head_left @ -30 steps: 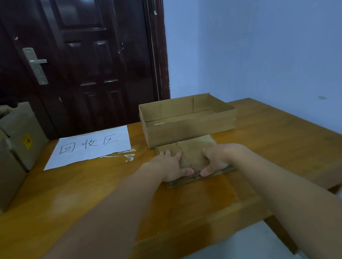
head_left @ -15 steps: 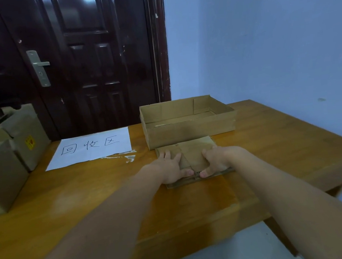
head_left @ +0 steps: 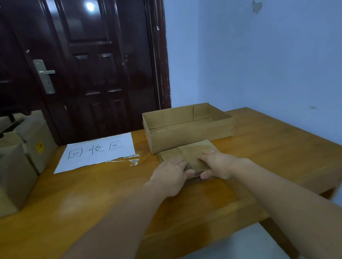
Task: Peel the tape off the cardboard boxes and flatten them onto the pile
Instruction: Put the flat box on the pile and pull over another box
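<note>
Flattened cardboard (head_left: pixel 197 149) lies on the wooden worktop (head_left: pixel 89 200), just in front of an open, shallow cardboard tray (head_left: pixel 189 135) and touching or nearly touching its near wall. Both of the person's hands are on the flat piece. The left hand (head_left: pixel 170 176) covers its near left part, fingers (head_left: pixel 179 163) laid over the top and the thumb hooked at the near edge, so it grips the cardboard. The right hand (head_left: pixel 216 164) does the same on the near right part, its thumb tip showing at the near edge beside the left thumb. Corrugated edge shows between the two thumbs.

To the left of the tray a white sheet of paper (head_left: pixel 99 152) lies flat on the worktop, hand-lettered in black with three Chinese characters, 回收区. Scraps of pale tape residue (head_left: pixel 133 161) sit at its near right corner. Further left, at the worktop's edge, stand several cardboard boxes (head_left: pixel 12 165); one carries a small yellow sticker with a red mark (head_left: pixel 39 146), too small to read. Behind is a dark door (head_left: pixel 88 64) with a silver handle (head_left: pixel 44 75).
</note>
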